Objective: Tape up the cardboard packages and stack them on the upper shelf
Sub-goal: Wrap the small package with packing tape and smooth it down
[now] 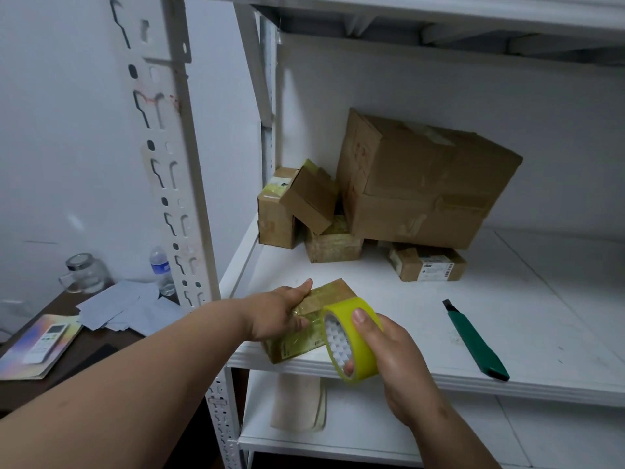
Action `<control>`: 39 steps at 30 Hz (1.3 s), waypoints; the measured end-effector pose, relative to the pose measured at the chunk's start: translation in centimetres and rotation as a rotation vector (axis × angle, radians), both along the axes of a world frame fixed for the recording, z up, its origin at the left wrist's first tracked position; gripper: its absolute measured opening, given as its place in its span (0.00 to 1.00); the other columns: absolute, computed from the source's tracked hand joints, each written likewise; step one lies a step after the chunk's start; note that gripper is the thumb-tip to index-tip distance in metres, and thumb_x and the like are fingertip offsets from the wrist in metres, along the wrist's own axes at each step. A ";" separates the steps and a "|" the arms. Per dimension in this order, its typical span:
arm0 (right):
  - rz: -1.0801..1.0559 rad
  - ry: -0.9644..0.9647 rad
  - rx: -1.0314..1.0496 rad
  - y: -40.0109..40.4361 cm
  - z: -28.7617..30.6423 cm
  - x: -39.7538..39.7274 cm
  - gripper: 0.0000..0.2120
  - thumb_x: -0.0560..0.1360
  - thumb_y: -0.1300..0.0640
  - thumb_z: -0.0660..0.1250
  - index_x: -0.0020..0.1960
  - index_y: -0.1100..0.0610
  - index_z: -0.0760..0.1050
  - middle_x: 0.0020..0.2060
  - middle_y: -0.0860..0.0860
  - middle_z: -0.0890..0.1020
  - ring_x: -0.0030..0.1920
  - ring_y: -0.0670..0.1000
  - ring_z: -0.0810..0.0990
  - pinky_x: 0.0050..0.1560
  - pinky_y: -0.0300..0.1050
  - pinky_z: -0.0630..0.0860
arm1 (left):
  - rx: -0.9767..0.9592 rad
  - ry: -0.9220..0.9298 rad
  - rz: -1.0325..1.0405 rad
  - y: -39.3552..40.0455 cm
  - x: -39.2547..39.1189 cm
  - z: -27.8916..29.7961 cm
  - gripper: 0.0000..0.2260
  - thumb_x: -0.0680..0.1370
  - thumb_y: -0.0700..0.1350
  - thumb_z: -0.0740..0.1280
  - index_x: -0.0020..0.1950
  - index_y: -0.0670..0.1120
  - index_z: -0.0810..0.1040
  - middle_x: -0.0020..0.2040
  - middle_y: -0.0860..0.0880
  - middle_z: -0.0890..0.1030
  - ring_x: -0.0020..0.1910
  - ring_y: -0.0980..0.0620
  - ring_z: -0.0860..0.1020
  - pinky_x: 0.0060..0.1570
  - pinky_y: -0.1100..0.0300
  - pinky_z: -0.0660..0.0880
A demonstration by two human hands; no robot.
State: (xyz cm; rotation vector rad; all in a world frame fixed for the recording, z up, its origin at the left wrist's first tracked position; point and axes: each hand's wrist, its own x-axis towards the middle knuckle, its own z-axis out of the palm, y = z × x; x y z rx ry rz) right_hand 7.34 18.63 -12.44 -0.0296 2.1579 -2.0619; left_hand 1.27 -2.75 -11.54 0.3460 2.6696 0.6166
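Left hand pinning small package at shelf front edge, right hand gripping tape roll beside it — risk: strip creasing or package sliding off if hold slackens.

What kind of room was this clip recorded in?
Probably a small storeroom or packing corner: a white metal shelf rack against a bare wall, taped cardboard boxes piled on its shelf, and a tape roll and green box cutter out for sealing.
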 end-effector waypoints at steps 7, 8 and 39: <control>-0.052 -0.075 0.002 0.3 -0.7 -0.8 0.15 0.78 0.46 0.65 0.51 0.56 0.82 0.42 0.54 0.87 0.42 0.55 0.86 0.42 0.47 0.81 | -0.001 -0.023 -0.001 -0.1 -0.2 0.0 0.37 0.81 0.53 0.65 0.81 0.55 0.43 0.79 0.48 0.57 0.76 0.46 0.60 0.75 0.54 0.59; -0.036 -0.081 0.026 0.0 -0.5 -1.0 0.14 0.79 0.46 0.64 0.51 0.55 0.82 0.42 0.54 0.87 0.41 0.54 0.86 0.39 0.44 0.81 | -0.019 -0.023 -0.011 -0.1 -0.2 0.1 0.39 0.80 0.54 0.66 0.81 0.55 0.42 0.79 0.48 0.57 0.76 0.46 0.61 0.74 0.55 0.59; 0.018 -0.150 -0.010 -1.2 1.1 -1.3 0.11 0.81 0.48 0.64 0.51 0.55 0.80 0.38 0.54 0.82 0.28 0.49 0.79 0.29 0.41 0.77 | -0.324 0.594 -0.077 0.4 2.1 -2.7 0.38 0.73 0.72 0.32 0.79 0.54 0.34 0.66 0.49 0.71 0.59 0.47 0.71 0.56 0.52 0.72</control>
